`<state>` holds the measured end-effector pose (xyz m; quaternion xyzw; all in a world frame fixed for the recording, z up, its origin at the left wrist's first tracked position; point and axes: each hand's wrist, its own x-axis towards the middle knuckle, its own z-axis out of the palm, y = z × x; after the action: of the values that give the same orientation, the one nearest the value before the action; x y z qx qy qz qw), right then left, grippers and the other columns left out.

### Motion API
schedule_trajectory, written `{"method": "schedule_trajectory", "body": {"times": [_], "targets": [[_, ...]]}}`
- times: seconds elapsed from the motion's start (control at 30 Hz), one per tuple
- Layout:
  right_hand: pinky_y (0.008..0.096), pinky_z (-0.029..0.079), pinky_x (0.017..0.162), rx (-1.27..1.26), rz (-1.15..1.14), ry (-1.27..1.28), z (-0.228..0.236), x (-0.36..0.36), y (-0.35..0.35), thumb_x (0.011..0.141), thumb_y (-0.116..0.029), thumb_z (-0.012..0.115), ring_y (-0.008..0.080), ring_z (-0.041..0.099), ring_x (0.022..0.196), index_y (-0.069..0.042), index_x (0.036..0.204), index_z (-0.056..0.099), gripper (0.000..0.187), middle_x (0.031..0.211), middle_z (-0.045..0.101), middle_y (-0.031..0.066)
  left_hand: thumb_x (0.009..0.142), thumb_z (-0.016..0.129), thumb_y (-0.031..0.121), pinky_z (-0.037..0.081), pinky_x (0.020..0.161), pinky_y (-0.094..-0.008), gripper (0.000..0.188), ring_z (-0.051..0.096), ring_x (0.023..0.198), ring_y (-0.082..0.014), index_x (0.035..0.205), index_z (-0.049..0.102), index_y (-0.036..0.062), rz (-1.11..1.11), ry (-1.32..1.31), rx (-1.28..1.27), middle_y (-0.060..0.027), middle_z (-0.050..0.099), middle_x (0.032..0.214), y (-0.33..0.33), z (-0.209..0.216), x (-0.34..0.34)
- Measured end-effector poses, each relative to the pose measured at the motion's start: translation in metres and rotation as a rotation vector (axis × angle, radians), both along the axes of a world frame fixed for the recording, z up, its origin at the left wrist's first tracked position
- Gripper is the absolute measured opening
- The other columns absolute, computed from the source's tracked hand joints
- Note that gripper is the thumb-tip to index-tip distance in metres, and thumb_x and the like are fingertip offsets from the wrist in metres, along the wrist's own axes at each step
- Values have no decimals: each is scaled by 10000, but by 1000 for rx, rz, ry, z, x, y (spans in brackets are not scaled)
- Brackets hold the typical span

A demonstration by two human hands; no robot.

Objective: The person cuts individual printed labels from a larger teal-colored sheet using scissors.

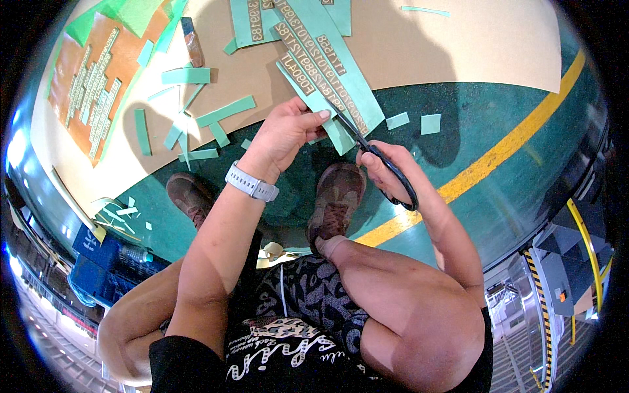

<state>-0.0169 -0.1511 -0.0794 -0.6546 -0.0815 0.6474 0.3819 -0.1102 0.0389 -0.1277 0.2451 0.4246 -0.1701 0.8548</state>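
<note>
My left hand point(285, 134) pinches the near left edge of a light green sheet point(360, 98) with rows of tan, mirror-reversed characters. Black scissors point(395, 171) are in my right hand point(401, 167), fingers wrapped round the handles. Their blades lie along the sheet between two rows of characters, pointing away and to the left. A strip at the sheet's left side is partly separated from the rest. Another green piece with characters point(246, 26) lies beyond, partly under the sheet.
Green offcuts point(226, 110) lie scattered on the brown board point(419, 62) and the green floor. An orange sheet with pale character strips point(92, 92) lies at far left. My shoes point(337, 196) stand close by. A blue crate point(98, 268) sits at left; a yellow line point(485, 167) crosses the floor.
</note>
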Motion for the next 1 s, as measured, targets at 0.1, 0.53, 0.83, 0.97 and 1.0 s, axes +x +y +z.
{"method": "schedule_trajectory", "body": {"times": [0.1, 0.53, 0.83, 0.97, 1.0], "targets": [[269, 407, 549, -77, 55, -91, 2, 0, 2, 904, -370, 541, 86, 400, 604, -23, 831, 534, 355, 610, 460, 29, 853, 586, 80, 482, 800, -319, 216, 600, 897, -155, 1062, 555, 34, 0, 4, 6, -47, 626, 994, 0, 0, 0], [204, 303, 384, 12, 1, -11, -6, -2, 7, 918, -451, 464, 43, 371, 424, -43, 917, 520, 412, 547, 388, -49, 857, 575, 72, 482, 831, -322, 216, 599, 935, -164, 1068, 559, 31, -14, -29, -13, -61, 626, 1021, 1, -1, 0], [186, 268, 396, -31, -84, 22, -8, -11, 7, 912, -431, 495, 20, 351, 457, -45, 884, 527, 388, 570, 378, -68, 858, 575, 75, 478, 827, -319, 216, 599, 925, -162, 1070, 559, 37, -10, -12, -25, -51, 627, 1023, 1, -5, -1], [189, 265, 398, 8, -44, -55, -12, -10, 5, 912, -426, 498, 21, 344, 462, -48, 873, 525, 381, 574, 388, -67, 858, 575, 77, 479, 821, -322, 231, 597, 924, -164, 1086, 558, 40, -21, -25, -10, -51, 626, 1020, 1, -8, -2], [191, 267, 398, 20, -16, -92, -12, -8, 6, 913, -426, 496, 23, 345, 460, -48, 871, 525, 382, 572, 391, -65, 858, 575, 78, 480, 820, -323, 235, 597, 923, -165, 1089, 558, 40, -22, -24, -10, -51, 627, 1018, 1, -8, -3]]}}
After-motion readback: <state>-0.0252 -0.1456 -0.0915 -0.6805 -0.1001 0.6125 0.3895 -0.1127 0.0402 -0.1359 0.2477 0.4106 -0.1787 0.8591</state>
